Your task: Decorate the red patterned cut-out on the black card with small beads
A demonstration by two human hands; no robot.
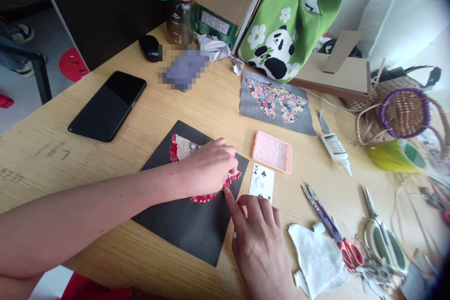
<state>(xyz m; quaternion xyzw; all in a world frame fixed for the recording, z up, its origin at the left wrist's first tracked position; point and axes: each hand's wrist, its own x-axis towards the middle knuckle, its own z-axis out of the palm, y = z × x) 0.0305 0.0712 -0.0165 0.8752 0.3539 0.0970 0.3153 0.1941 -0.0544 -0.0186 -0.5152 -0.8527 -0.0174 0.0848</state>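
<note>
A red and pale patterned fabric piece (184,146) with small white beads along its edge lies on a black square sheet (190,229). Over its middle is my left hand (209,167), fingers curled and pressed together; what they pinch, if anything, is hidden. My right hand (258,239) comes from the lower right, its index fingertip touching the red beaded edge and the other fingers bent apart from it. I see nothing held in it. Close by are a pink tray (272,151) of tiny beads and a three of clubs card (262,181) with a clear blob.
A black phone (108,105) lies left; a bottle (180,14), a green panda bag (281,33) and a floral piece on grey cloth (246,96) are behind. To the right are a glue bottle (335,149), red-handled scissors (330,225), green-handled scissors (381,239) and a wicker basket (404,112).
</note>
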